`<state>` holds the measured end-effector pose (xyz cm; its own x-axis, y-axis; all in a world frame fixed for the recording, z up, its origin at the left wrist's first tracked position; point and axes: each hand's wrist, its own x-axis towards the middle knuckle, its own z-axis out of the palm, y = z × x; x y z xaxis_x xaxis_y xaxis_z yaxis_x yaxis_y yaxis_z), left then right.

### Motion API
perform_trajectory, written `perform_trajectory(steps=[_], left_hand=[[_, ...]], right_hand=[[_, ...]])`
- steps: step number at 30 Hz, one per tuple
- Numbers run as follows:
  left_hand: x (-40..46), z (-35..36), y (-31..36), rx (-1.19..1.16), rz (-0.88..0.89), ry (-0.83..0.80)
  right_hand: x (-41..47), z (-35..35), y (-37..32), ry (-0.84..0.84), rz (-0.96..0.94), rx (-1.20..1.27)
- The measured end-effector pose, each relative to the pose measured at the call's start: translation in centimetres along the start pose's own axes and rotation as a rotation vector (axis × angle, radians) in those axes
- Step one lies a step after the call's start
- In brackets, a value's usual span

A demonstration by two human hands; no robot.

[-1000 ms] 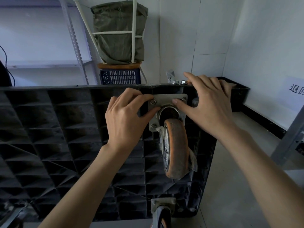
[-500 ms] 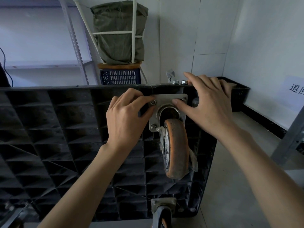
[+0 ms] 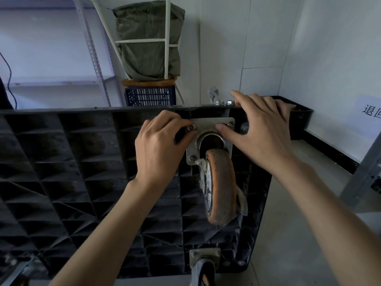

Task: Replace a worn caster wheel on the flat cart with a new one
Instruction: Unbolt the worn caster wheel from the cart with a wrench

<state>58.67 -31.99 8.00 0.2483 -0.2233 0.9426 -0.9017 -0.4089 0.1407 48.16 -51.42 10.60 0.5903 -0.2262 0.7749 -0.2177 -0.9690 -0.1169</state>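
Head view: our left fingers (image 3: 185,122) pinch a nut (image 3: 192,127) on the worn caster (image 3: 219,186); right hand (image 3: 261,129), fingers spread, steadies its plate (image 3: 208,124); removal looks only partway.

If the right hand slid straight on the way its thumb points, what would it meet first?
Probably the left hand's fingertips at the nut: the right hand's thumb points leftward across the caster's mounting plate. Depth is uncertain.

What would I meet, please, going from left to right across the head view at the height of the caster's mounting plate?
Ribbed underside of the cart → left hand → nut pinched by its fingers → mounting plate → right hand, thumb on the plate → black crate → paper sign on the wall.
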Motion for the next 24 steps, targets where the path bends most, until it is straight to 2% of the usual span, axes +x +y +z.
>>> perform_trajectory(steps=[5, 11, 15, 18, 21, 24], left_hand=[[0.1, 0.1, 0.4, -0.038, -0.048, 0.022], [-0.2, -0.2, 0.8, -0.059, -0.024, 0.048], [2.8, -1.3, 1.3, -0.154, -0.037, 0.047], [5.9, -1.5, 2.4, -0.180, -0.074, -0.103], [7.9, -0.8, 2.4, -0.246, -0.192, -0.333], [8.9, -0.2, 1.8, -0.290, -0.273, -0.467]], right_hand=[[0.0, 0.0, 0.0, -0.002, 0.003, -0.003], [0.0, 0.0, 0.0, 0.002, 0.001, 0.002], [-0.1, -0.1, -0.1, 0.009, -0.004, 0.002], [-0.1, -0.1, -0.1, -0.001, -0.004, -0.023], [-0.1, 0.0, 0.0, 0.020, -0.008, -0.024], [-0.2, 0.0, 0.0, 0.026, -0.010, -0.012]])
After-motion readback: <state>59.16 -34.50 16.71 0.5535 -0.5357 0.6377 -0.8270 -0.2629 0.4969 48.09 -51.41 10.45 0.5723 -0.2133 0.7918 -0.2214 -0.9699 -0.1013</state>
